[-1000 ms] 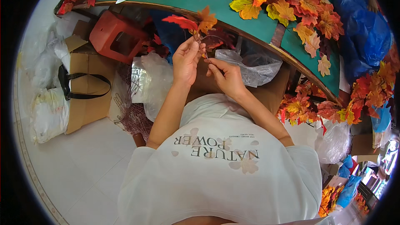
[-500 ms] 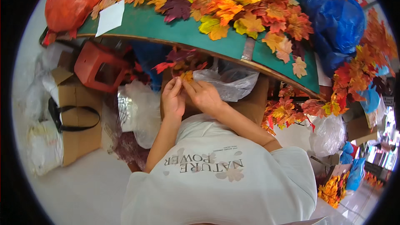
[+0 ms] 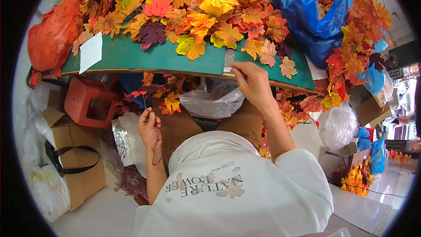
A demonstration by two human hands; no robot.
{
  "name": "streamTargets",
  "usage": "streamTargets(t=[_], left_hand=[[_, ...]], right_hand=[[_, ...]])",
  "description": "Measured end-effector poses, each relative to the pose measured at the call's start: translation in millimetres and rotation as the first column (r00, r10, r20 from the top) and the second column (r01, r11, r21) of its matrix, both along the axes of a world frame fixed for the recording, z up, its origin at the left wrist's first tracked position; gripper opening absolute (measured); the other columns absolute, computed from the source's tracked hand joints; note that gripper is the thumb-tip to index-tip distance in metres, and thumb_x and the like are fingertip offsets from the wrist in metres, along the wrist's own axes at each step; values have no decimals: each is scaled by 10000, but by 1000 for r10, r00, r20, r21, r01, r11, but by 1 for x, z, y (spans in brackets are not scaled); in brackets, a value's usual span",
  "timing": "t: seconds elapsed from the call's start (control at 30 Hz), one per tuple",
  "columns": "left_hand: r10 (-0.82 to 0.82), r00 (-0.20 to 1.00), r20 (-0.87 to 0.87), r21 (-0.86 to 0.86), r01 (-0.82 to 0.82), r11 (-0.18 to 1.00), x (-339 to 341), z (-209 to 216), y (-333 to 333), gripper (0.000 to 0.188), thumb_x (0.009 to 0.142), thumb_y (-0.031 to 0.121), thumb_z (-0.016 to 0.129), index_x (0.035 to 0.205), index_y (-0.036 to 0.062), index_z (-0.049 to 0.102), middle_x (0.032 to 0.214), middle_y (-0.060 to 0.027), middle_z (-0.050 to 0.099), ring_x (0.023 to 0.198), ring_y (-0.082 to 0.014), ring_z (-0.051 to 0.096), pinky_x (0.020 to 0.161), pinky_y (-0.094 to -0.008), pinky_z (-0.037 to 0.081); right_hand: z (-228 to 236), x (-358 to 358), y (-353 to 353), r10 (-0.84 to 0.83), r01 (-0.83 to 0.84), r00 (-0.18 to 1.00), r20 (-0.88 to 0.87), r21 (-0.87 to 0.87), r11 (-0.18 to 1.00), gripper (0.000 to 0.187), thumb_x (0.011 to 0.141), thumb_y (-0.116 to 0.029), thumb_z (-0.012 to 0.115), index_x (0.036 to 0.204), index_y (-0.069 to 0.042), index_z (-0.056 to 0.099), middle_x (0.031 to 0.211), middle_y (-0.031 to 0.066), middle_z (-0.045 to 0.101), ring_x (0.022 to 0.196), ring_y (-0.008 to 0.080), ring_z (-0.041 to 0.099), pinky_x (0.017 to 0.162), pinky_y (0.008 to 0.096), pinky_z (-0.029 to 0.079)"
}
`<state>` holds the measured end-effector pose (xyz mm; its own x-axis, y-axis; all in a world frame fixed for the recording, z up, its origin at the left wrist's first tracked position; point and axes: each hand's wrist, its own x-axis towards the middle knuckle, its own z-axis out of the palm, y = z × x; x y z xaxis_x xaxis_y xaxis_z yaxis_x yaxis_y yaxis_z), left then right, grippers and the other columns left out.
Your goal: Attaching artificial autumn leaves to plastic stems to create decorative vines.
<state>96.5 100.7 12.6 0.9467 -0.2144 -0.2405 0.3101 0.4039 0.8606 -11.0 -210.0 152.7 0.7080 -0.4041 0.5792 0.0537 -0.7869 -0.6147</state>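
Observation:
My left hand [image 3: 150, 128] is closed in a pinch beside my left thigh, holding a thin brown stem [image 3: 157, 161] whose loose end dangles below the fingers. Just beyond it, a cluster of orange and red artificial maple leaves [image 3: 170, 102] lies over my lap. My right hand [image 3: 256, 85] is raised at the table's front edge, thumb and fingers pressed together beside a strip of tape. Anything in that pinch is too small to make out. A clear plastic bag [image 3: 212, 103] rests open between my knees.
Piled artificial leaves [image 3: 188, 17] cover much of the green table [image 3: 144, 57]. A blue plastic bag [image 3: 302, 13] stands at its right, an orange bag [image 3: 52, 35] at its left. Below left are a red plastic stool [image 3: 90, 103] and a cardboard box [image 3: 81, 158]. Leaf garlands [image 3: 351, 61] hang at right.
My hands have parted: the right has moved away to the table edge, the left has drawn back toward me. The view has shifted, showing more of the table's far side.

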Motion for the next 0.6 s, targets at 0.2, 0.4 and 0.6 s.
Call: streamTargets(t=[0.2,0.4,0.6], left_hand=[[-47,996,-77,-28,45,999,-1,-5,9,118,882,41,560,1000,28,562,825,-16,572,646,-97,549,535,-199,458],[-118,986,-119,-71,110,991,3,-16,29,148,886,32,549,1034,23,560,873,-18,569,669,-93,542,565,-201,466],[-158,977,-141,-47,153,987,4,-28,35,211,890,46,543,1101,36,542,898,-9,557,682,-82,533,561,-199,453]], right_hand=[[-11,-18,-6,64,-64,930,-361,11,998,138,801,-105,636,900,-12,657,822,148,655,702,253,632,623,313,482],[-2,-42,-55,-393,371,902,-179,-144,917,120,812,-134,614,903,-66,653,843,130,624,771,305,598,664,380,479],[-13,-46,-96,-575,426,809,-123,-552,717,155,802,-87,581,945,-97,639,910,84,538,840,272,565,667,374,490]])
